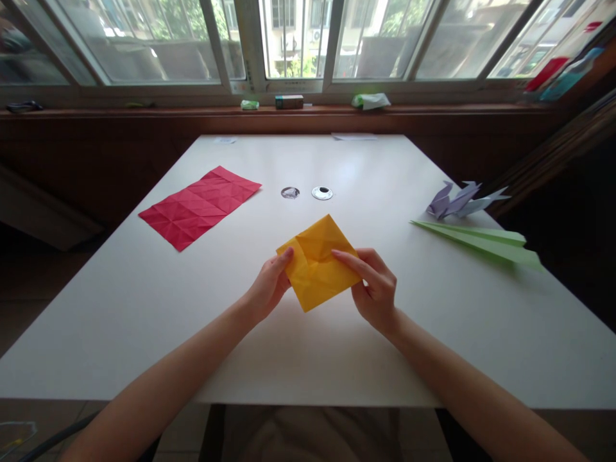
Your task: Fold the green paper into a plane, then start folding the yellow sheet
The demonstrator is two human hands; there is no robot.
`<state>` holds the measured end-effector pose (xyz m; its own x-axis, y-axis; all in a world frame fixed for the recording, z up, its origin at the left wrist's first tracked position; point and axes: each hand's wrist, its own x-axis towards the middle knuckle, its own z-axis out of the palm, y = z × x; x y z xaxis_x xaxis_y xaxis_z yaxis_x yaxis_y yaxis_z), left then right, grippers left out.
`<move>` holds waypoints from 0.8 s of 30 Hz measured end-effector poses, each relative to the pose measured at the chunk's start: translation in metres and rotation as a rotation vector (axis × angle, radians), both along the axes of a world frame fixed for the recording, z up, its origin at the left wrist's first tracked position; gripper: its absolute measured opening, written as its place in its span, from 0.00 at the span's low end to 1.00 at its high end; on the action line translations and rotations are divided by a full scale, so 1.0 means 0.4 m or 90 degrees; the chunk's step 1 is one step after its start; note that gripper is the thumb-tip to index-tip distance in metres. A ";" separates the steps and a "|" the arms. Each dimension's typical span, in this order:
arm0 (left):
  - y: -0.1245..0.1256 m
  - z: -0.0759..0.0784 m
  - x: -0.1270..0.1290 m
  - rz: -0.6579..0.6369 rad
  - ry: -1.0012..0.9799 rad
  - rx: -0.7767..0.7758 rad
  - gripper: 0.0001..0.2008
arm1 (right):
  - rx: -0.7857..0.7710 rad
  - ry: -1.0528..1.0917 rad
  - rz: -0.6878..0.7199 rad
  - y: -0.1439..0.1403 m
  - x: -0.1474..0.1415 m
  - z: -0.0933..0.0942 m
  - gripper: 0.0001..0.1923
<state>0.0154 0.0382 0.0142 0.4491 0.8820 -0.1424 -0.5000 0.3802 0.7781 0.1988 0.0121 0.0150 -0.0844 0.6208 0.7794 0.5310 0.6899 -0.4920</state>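
- Two bare hands hold one yellow paper sheet just above the white table, near its front edge and nearer to the viewer than the two small round fittings set in the table top.
- Left hand: fingers curled, thumb and forefinger pinching the sheet's left corner.
- Right hand: forefinger laid flat along the upper face, thumb beneath, closed on the right edge.
- Handling, as judged: the sheet is very light, thin and limp; it creases readily, tears under a hard pull, and slides little between dry fingers. Corners and folded edges offer the firmest hold.
- Appearance: matt yellow-orange, roughly square and turned to a diamond, already folded, with a flap and crossing crease lines on its upper half.
- Left of the yellow sheet lies a creased red paper, flat on the table.
- Right of it lie a green paper plane and a lilac paper crane.
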 end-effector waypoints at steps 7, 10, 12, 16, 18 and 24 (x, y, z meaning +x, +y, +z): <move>0.015 -0.004 -0.004 0.162 0.115 0.030 0.16 | -0.114 -0.044 0.125 -0.001 -0.004 0.017 0.24; 0.022 -0.009 -0.009 0.197 0.145 0.071 0.16 | -0.209 0.063 0.187 -0.003 0.000 0.023 0.24; 0.023 -0.010 -0.012 0.202 0.173 0.106 0.15 | -0.280 0.168 0.186 0.000 0.003 0.026 0.25; 0.006 -0.003 -0.006 0.149 0.287 0.174 0.15 | -0.429 0.316 0.147 0.014 0.004 0.029 0.16; -0.007 -0.001 0.000 0.112 0.318 0.191 0.15 | -0.485 0.347 0.144 0.019 0.002 0.030 0.12; -0.024 -0.013 0.009 0.072 0.352 0.233 0.14 | -0.534 0.350 0.112 0.018 0.000 0.029 0.12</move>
<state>0.0189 0.0285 0.0092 0.2981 0.9545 -0.0068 -0.0127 0.0111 0.9999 0.1987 0.0194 0.0267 0.0120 0.9983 0.0575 0.0092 0.0574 -0.9983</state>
